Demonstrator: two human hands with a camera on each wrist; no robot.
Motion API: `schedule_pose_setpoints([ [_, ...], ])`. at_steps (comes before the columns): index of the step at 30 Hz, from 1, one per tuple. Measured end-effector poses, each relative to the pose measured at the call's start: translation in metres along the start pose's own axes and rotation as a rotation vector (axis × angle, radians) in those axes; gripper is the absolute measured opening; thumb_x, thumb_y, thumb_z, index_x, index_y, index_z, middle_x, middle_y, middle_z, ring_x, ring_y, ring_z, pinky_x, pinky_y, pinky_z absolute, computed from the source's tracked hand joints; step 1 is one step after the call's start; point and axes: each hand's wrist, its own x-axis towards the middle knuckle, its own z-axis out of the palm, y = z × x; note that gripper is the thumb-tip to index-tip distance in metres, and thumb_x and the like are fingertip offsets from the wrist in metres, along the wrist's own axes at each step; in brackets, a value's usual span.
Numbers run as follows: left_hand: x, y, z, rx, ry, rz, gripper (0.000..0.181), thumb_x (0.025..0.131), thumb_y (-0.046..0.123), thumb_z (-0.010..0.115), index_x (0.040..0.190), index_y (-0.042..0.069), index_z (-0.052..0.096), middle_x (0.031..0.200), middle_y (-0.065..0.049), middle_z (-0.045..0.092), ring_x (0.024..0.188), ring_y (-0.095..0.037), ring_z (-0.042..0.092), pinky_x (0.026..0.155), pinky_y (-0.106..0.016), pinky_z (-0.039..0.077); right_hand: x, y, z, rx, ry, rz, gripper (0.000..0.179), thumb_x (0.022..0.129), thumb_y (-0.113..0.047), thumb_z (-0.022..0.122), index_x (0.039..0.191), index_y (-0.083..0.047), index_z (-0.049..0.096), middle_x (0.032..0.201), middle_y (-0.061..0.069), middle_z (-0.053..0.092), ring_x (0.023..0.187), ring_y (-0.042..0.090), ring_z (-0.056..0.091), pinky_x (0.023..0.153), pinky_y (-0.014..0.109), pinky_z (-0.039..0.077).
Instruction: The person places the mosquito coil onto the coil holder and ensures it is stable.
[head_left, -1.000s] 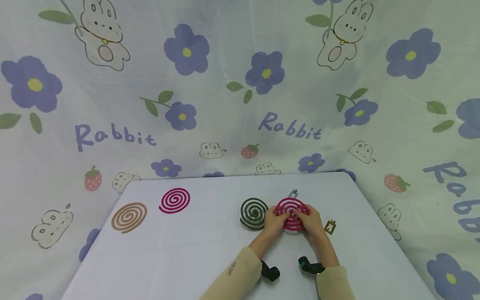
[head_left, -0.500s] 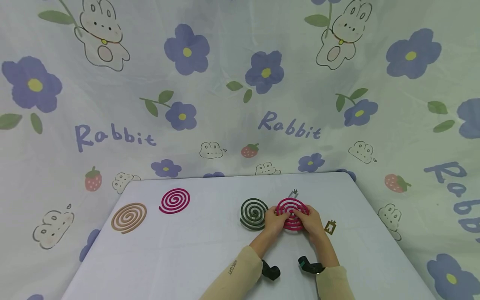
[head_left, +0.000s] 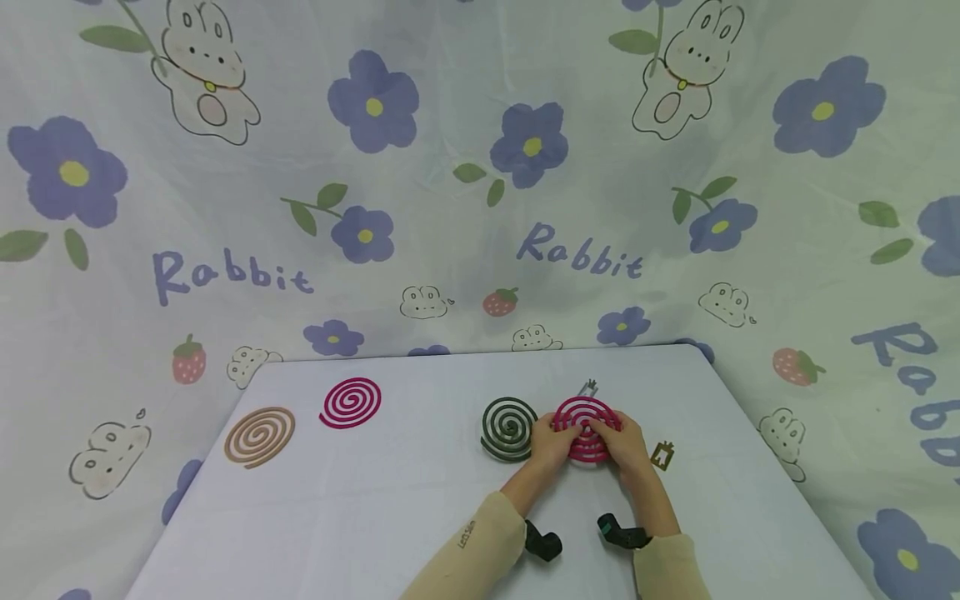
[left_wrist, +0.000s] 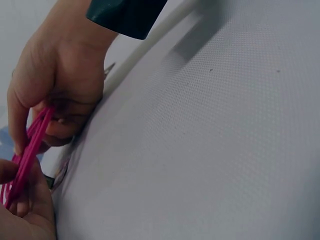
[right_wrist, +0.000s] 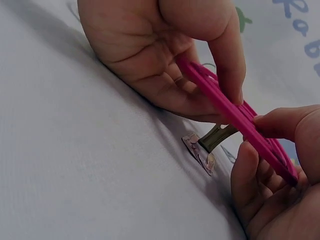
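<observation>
Both hands hold a pink mosquito coil (head_left: 587, 456) above the white table, toward its right side. My left hand (head_left: 551, 446) grips its left edge with the thumb on top near the centre; my right hand (head_left: 628, 443) does the same from the right. In the right wrist view the coil (right_wrist: 220, 102) appears edge-on and tilted, pinched between thumbs and fingers. Beneath it, a small olive metal piece (right_wrist: 216, 137) with a shiny flat base (right_wrist: 199, 154) is partly hidden. A dark green coil (head_left: 508, 429) lies flat beside my left hand.
Behind the held coil lies a small silver metal stand (head_left: 588, 388). A gold one (head_left: 662, 455) lies right of my right hand. Farther left are another pink coil (head_left: 350, 402) and a tan coil (head_left: 259, 437). A patterned cloth (head_left: 465, 208) hangs behind the table (head_left: 360, 517).
</observation>
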Motion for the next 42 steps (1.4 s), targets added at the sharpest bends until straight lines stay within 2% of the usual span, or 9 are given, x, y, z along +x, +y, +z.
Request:
schedule_pose_setpoints([
  [9,0.002,-0.001,0.0,0.02,0.01,-0.003,0.029,0.081,0.011,0.076,0.106,-0.002,0.066,0.097,-0.007,0.068,0.09,-0.017,0.063,0.079,-0.032,0.054,-0.002,-0.006,0.0,0.003,-0.011,0.03,0.055,0.092,-0.03,0.067,0.133,0.003,0.048,0.129,0.023,0.055,0.117,0.033,0.053,0.095,0.041,0.046],
  [18,0.004,0.0,0.001,0.037,0.006,-0.014,0.033,0.083,0.013,0.076,0.109,-0.002,0.065,0.1,-0.008,0.068,0.094,-0.018,0.063,0.082,-0.033,0.053,0.0,-0.007,0.001,-0.008,-0.009,0.025,0.056,0.093,-0.028,0.065,0.135,0.004,0.046,0.131,0.025,0.053,0.119,0.036,0.051,0.098,0.047,0.044],
  [26,0.001,0.002,0.001,0.051,0.017,-0.009,0.032,0.084,0.016,0.076,0.109,-0.001,0.065,0.104,-0.009,0.067,0.098,-0.021,0.063,0.085,-0.035,0.053,0.004,-0.004,-0.001,-0.003,-0.022,0.015,0.053,0.091,-0.028,0.068,0.13,0.003,0.049,0.13,0.024,0.054,0.119,0.035,0.051,0.099,0.048,0.042],
  [42,-0.001,0.003,0.001,-0.025,-0.007,0.014,0.029,0.085,0.01,0.074,0.111,0.001,0.063,0.104,-0.008,0.067,0.096,-0.02,0.064,0.083,-0.036,0.054,0.007,-0.002,-0.003,0.042,-0.057,-0.003,0.054,0.092,-0.027,0.068,0.134,-0.001,0.046,0.134,0.021,0.051,0.122,0.033,0.049,0.101,0.047,0.041],
])
